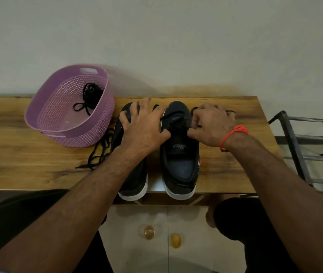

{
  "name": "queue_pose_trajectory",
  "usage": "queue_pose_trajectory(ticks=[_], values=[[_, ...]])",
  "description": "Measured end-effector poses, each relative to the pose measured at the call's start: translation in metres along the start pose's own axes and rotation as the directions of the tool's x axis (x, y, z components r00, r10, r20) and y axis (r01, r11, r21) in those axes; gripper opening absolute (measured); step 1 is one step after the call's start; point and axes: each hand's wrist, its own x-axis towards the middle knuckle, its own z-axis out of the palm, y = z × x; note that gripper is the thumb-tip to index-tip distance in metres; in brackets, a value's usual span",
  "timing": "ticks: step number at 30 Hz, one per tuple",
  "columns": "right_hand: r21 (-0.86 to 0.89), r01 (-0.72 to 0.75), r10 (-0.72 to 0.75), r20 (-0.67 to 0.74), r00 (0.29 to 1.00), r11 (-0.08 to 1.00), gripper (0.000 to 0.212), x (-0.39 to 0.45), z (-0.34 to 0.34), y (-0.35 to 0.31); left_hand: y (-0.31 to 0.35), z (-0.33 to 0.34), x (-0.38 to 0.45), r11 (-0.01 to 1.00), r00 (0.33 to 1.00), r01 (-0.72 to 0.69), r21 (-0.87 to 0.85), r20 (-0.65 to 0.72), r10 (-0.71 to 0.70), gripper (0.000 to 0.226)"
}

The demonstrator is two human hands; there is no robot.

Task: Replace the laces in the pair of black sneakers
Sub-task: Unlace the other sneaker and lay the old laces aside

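Currently, purple basket [58, 123] at far left of table [235, 154] holds one bundled black lace [88, 97]. Loose lace [99, 152] lies just near of it. Left hand [144, 131], fingers spread, rests on left sneaker [135, 178]. Right hand [210, 125] pinches lace at right sneaker [180, 166] eyelets.

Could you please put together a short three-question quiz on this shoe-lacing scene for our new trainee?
1. True or false: the pink basket holds a black lace.
2. Which hand wears the red thread?
3. The loose lace on the table lies: A) left of the shoes B) right of them C) inside a shoe.

Key: 1 true; 2 the right hand; 3 A.
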Motion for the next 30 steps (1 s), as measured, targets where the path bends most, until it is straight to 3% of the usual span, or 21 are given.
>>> queue_pose_trajectory(ticks=[6, 10, 14, 22, 27, 30], values=[[0.1, -0.04, 0.029, 0.109, 0.994, 0.994, 0.017, 0.001, -0.01, 0.012, -0.003, -0.004, -0.001, 0.999, 0.991, 0.045, -0.006, 0.127, -0.044, 0.078], [0.135, -0.04, 0.026, 0.111, 0.994, 0.99, 0.017, 0.002, -0.007, 0.011, 0.006, -0.003, -0.002, 0.994, 0.991, -0.1, -0.033, 0.088, 0.103, 0.055], [0.145, -0.013, 0.0, 0.092, 0.996, 0.989, 0.018, 0.005, -0.002, 0.009, 0.017, 0.001, -0.006, 0.99, 0.99, -0.141, 0.019, 0.018, 0.141, 0.035], [0.012, 0.117, -0.116, -0.05, 0.992, 0.993, 0.018, 0.003, 0.001, 0.006, 0.032, 0.012, -0.006, 0.978, 0.988, -0.131, 0.164, -0.063, 0.143, 0.031], [-0.052, 0.151, -0.154, -0.059, 0.986, 0.987, 0.018, 0.002, 0.003, 0.005, 0.024, 0.005, 0.0, 0.998, 0.996, -0.053, -0.045, -0.076, 0.05, 0.016], [-0.053, 0.163, -0.166, -0.061, 0.984, 0.985, 0.015, 0.002, 0.005, 0.004, 0.006, -0.002, 0.008, 0.97, 0.986, 0.086, -0.227, -0.122, -0.115, 0.003]])
